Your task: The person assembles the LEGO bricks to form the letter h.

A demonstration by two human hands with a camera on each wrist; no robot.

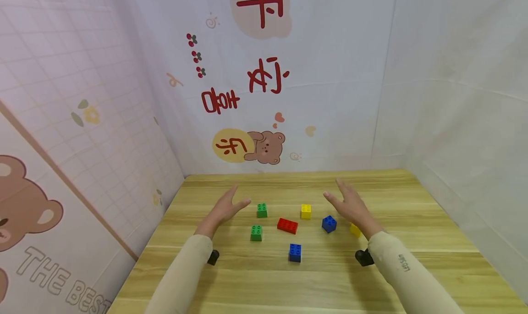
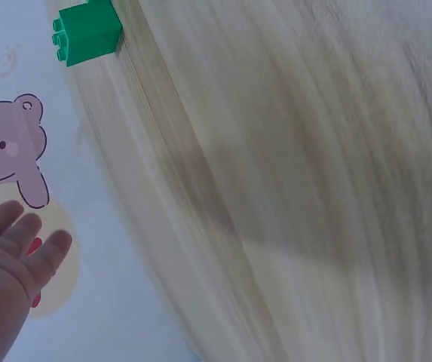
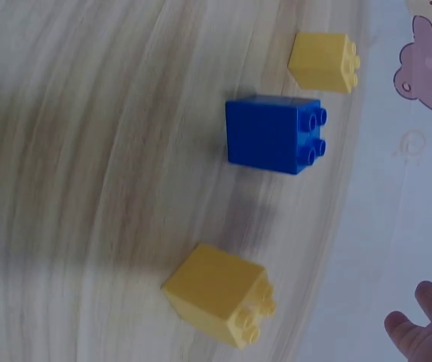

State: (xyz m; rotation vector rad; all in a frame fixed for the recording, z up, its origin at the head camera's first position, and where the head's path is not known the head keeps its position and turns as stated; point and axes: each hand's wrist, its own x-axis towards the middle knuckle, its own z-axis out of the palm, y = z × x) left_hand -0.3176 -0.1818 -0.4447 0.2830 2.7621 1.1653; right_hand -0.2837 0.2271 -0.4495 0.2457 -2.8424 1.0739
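Observation:
Both hands hover over a wooden table with toy building bricks on it. My left hand [image 1: 224, 207] is held out with fingers extended, holding nothing; nearest to it is a green brick [image 1: 261, 210], with another green brick [image 1: 256, 233] closer to me. My right hand [image 1: 350, 206], fingers spread, holds nothing either. Beside it lie a blue brick [image 1: 329, 223] and a yellow brick [image 3: 217, 294], partly hidden by the right wrist in the head view. Between the hands are a long red brick [image 1: 287, 225], a second yellow brick [image 1: 305, 211] and a second blue brick [image 1: 294, 252].
The wooden table [image 1: 247, 286] meets a printed white cloth backdrop [image 1: 330, 98] at its far edge. Similar cloth stands along the left and right sides. A black wrist device [image 1: 365, 257] sits under the right sleeve, and another [image 1: 213, 257] by the left.

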